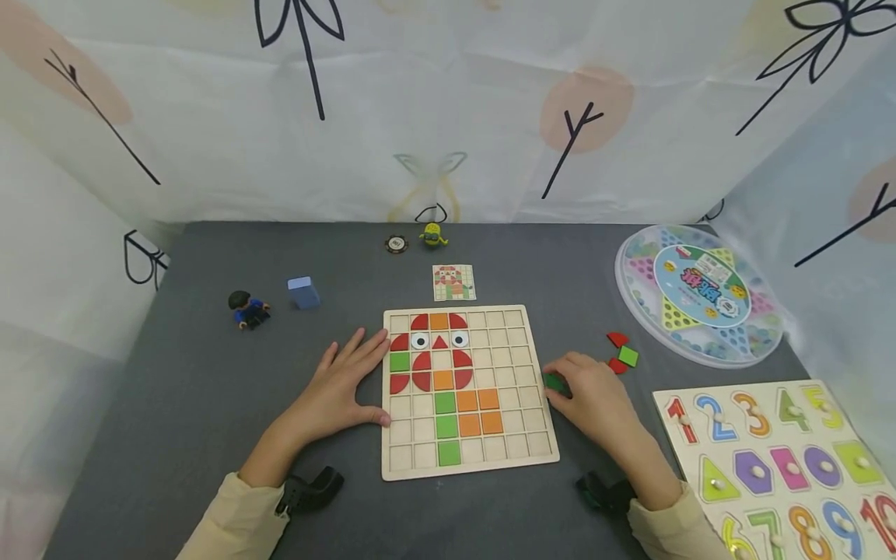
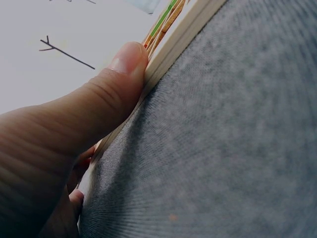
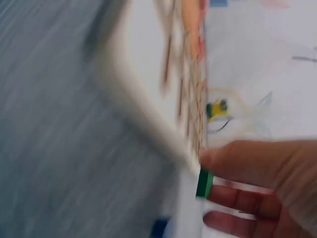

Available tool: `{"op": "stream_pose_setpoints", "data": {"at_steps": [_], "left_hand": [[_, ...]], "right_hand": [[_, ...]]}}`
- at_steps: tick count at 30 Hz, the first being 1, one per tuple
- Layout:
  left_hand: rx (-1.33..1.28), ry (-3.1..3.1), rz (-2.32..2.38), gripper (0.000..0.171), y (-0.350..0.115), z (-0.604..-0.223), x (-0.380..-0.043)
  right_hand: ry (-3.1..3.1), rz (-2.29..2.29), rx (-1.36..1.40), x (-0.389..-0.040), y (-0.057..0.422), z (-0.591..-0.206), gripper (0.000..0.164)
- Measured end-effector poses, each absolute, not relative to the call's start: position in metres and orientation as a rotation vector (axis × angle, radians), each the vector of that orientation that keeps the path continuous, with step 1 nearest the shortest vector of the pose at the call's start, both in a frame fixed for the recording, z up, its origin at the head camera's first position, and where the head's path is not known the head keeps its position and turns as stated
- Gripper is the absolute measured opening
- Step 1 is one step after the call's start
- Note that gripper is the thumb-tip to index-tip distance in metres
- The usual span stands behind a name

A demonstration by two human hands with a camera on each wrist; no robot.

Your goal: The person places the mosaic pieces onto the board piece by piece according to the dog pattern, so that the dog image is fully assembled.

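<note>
A wooden grid board (image 1: 518, 334) lies in the middle of the table, with red, orange and green pieces and two eye pieces set in its cells. My left hand (image 1: 343, 381) rests along the board's left edge, fingers spread and fairly straight. In the left wrist view the thumb (image 2: 114, 84) presses against the board's side. Just beyond the right edge, my right hand (image 1: 595, 397) pinches a green block (image 3: 204, 183) between thumb and fingers. Right of that hand lie a loose green square (image 1: 628, 356) and red pieces (image 1: 617, 339).
Behind the board lies a small pattern card (image 1: 453, 282), with a yellow figure (image 1: 432, 234) and a round chip (image 1: 396, 244) farther back. A blue block (image 1: 303, 292) and a toy figure (image 1: 248, 309) stand left. A round game box (image 1: 759, 327) and a number puzzle (image 1: 672, 459) occupy the right.
</note>
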State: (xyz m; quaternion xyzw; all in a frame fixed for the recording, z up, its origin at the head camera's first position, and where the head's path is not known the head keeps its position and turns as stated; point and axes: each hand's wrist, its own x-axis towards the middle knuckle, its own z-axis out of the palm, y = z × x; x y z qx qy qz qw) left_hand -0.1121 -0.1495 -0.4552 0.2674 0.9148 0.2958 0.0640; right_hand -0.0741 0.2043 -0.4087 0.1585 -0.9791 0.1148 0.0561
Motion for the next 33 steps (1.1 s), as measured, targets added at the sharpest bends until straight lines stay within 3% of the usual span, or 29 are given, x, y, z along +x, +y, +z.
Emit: {"op": "stream_pose_setpoints", "data": {"at_steps": [8,33], "left_hand": [[0.811,2.756,0.885,0.108,-0.149,-0.455,-0.112],[0.820,2.758,0.887,0.109,-0.150,-0.454,-0.113]], "right_hand": [[-2.979,0.301,0.811,-0.076,0.172,-0.406,0.025],[-3.007,0.224,0.750,-0.075,0.159,-0.406,0.024]]}}
